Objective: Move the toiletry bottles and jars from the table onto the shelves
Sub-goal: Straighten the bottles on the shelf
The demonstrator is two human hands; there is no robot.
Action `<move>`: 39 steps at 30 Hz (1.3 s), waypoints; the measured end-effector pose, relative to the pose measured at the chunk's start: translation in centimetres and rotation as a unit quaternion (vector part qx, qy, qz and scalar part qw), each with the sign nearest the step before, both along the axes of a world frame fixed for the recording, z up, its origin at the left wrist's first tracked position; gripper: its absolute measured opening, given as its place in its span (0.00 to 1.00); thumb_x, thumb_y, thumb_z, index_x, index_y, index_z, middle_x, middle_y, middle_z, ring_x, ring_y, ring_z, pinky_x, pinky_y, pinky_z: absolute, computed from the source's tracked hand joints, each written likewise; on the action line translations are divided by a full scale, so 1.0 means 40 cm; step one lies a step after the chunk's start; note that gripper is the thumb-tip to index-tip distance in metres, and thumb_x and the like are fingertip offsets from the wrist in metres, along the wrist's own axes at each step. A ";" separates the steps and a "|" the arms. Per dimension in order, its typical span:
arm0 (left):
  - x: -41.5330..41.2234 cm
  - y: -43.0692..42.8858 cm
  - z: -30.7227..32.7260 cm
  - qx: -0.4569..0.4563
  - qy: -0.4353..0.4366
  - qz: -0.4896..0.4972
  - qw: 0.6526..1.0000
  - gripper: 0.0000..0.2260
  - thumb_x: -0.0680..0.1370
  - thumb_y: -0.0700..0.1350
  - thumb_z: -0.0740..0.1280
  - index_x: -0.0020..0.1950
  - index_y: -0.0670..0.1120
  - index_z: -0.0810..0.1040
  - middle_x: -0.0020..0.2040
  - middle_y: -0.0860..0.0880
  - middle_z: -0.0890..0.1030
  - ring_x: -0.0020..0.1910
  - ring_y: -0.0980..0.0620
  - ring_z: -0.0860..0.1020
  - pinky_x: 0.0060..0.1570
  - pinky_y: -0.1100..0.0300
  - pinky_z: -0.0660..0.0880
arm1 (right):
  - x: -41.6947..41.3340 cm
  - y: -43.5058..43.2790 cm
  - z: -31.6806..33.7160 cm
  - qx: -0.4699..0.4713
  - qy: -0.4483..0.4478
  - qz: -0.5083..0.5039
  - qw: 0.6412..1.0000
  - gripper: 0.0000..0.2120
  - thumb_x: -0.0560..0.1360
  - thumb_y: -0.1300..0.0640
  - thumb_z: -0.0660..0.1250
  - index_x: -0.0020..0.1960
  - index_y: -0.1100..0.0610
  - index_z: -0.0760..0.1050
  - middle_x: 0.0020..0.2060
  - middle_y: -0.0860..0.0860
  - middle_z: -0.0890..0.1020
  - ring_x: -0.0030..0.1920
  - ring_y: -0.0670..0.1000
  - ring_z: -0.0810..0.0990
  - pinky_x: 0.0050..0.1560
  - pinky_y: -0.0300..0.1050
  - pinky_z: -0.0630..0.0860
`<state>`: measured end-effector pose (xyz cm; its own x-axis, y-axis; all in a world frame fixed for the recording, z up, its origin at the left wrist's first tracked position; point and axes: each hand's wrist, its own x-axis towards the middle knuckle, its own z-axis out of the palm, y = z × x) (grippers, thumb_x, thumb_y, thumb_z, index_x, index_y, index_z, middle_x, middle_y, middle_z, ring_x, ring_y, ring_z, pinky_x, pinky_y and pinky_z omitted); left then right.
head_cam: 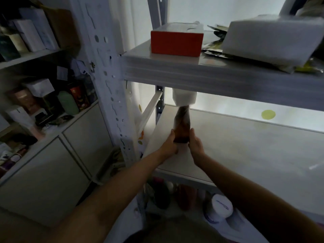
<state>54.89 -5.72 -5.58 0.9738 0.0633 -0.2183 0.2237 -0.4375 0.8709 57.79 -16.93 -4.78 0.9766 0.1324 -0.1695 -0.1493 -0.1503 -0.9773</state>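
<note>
Gripping amber bottle (pixel 182 130) near base from both sides: left hand (pixel 169 145), right hand (pixel 196 144), thumbs pressed on glass, other fingers hidden behind. Bottle upright at left front of middle shelf (pixel 245 146); white cap (pixel 184 99) just below upper shelf (pixel 210 76). Red box (pixel 176 43) on upper shelf.

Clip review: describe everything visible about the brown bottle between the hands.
The brown bottle looks like dark amber glass or plastic, narrowing to a big white cap. It stands roughly upright, blurred, over the left front of the middle shelf, its cap just below the edge of the upper shelf. The left hand and right hand grip its lower body from either side. Whether its base touches the shelf cannot be told.
</note>
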 end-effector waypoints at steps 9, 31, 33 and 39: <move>0.063 0.045 -0.008 -0.018 -0.026 -0.045 0.998 0.36 0.77 0.32 0.59 0.77 0.46 0.39 0.70 0.40 0.62 0.58 0.52 0.65 0.43 0.70 0.68 | 0.052 0.052 -0.024 0.022 -0.010 -0.049 0.998 0.26 0.82 0.44 0.48 0.68 0.61 0.68 0.62 0.59 0.75 0.61 0.56 0.72 0.64 0.49 0.68; 0.102 0.080 0.008 0.161 0.022 -0.068 0.984 0.51 0.66 0.41 0.77 0.77 0.44 0.44 0.72 0.43 0.59 0.72 0.41 0.62 0.68 0.48 0.67 | 0.097 -0.017 -0.026 -0.280 -0.193 0.179 0.923 0.30 0.78 0.43 0.58 0.74 0.55 0.55 0.68 0.50 0.68 0.68 0.50 0.67 0.66 0.44 0.66; 0.050 0.065 0.020 0.211 0.023 -0.101 0.972 0.47 0.70 0.45 0.75 0.77 0.44 0.45 0.75 0.43 0.55 0.73 0.43 0.59 0.71 0.49 0.62 | 0.089 -0.059 -0.042 -0.449 -0.228 0.249 0.827 0.41 0.74 0.34 0.56 0.77 0.55 0.47 0.76 0.53 0.56 0.75 0.52 0.57 0.74 0.50 0.58; -0.121 0.034 -0.014 0.354 0.058 -0.163 0.919 0.47 0.74 0.60 0.67 0.77 0.44 0.38 0.78 0.45 0.39 0.77 0.46 0.41 0.76 0.49 0.45 | -0.010 -0.114 -0.026 -0.526 -0.290 0.395 0.695 0.47 0.71 0.28 0.52 0.76 0.56 0.37 0.77 0.52 0.42 0.76 0.49 0.41 0.76 0.47 0.41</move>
